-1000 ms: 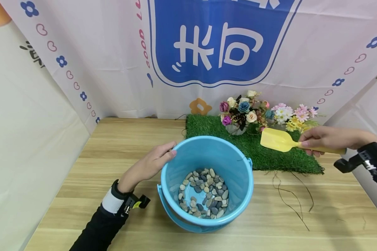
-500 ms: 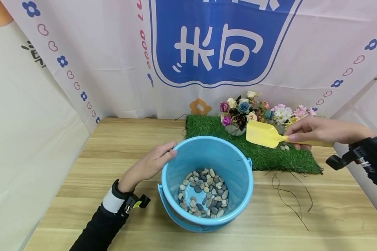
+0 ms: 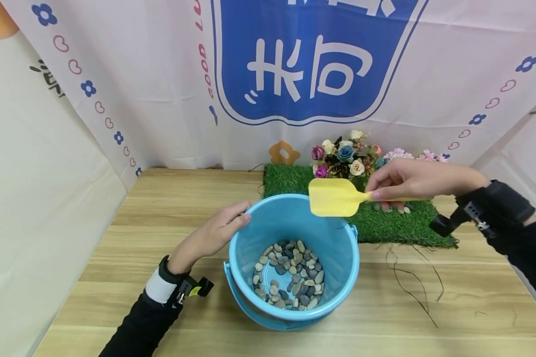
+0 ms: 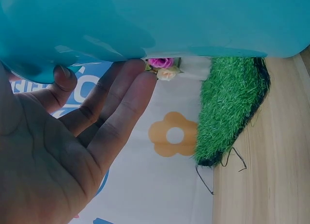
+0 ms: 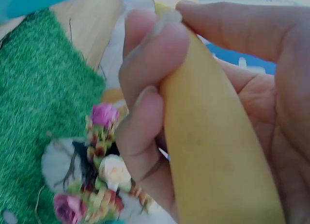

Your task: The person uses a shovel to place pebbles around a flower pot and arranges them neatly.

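A light-blue bucket (image 3: 339, 277) stands on the wooden table, with pebbles (image 3: 300, 287) in grey and beige lying over its bottom. My left hand (image 3: 210, 235) holds the bucket's left rim, thumb over the edge; in the left wrist view its fingers (image 4: 123, 112) lie along the outer wall. My right hand (image 3: 411, 181) grips the handle (image 5: 208, 132) of a yellow toy shovel (image 3: 335, 198). The fingers curl round that handle in the right wrist view. The shovel's blade is above the bucket's far right rim, and I see no pebbles on it.
Behind the bucket lies an artificial grass mat (image 3: 290, 173) with a pot of mixed artificial flowers (image 3: 346, 153) and pink blossoms (image 3: 397, 154). A few pebbles (image 3: 404, 210) sit on the mat under my right hand. Thin dark strands (image 3: 411, 292) trail onto the table (image 3: 161, 208).
My right hand has moved left with the shovel, from over the mat's right side to the bucket's far right rim. My left hand and the bucket have stayed in place.
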Available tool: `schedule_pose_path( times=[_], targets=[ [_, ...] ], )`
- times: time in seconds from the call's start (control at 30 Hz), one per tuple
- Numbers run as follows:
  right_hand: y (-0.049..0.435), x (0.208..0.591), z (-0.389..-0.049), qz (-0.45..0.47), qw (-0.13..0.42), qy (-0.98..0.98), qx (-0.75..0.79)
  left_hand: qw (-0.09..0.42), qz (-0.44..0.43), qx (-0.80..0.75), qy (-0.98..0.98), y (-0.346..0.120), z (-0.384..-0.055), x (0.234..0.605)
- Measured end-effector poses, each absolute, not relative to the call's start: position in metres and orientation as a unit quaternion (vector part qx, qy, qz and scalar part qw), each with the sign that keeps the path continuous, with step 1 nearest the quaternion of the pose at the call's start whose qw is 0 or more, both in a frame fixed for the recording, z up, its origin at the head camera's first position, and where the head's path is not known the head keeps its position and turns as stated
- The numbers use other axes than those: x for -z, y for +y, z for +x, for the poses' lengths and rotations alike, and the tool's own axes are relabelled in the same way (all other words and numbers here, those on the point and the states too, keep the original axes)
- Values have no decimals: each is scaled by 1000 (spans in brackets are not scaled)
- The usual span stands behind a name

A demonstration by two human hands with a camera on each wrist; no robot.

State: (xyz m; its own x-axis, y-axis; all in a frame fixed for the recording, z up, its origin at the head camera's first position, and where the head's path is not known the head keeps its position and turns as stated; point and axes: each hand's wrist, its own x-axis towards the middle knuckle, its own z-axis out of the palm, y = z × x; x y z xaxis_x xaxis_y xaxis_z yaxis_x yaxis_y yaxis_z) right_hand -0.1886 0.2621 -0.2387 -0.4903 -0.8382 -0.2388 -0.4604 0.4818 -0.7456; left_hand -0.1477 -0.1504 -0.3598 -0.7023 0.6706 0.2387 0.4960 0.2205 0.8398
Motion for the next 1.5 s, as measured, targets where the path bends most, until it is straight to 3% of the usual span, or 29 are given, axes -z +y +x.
schedule_pose_path(
  times=[0.6, 1.13, 1.5],
  targets=[
    [183, 233, -185, -436, 287, 831, 192, 78, 379, -495, 778, -150, -149, 360],
    [127, 238, -168, -456, 210, 864, 50, 77, 377, -501, 775, -149, -147, 360],
    [96, 254, -160, -448, 222, 864, -57, 80, 377, -501, 775, -149, -148, 361]
  ],
)
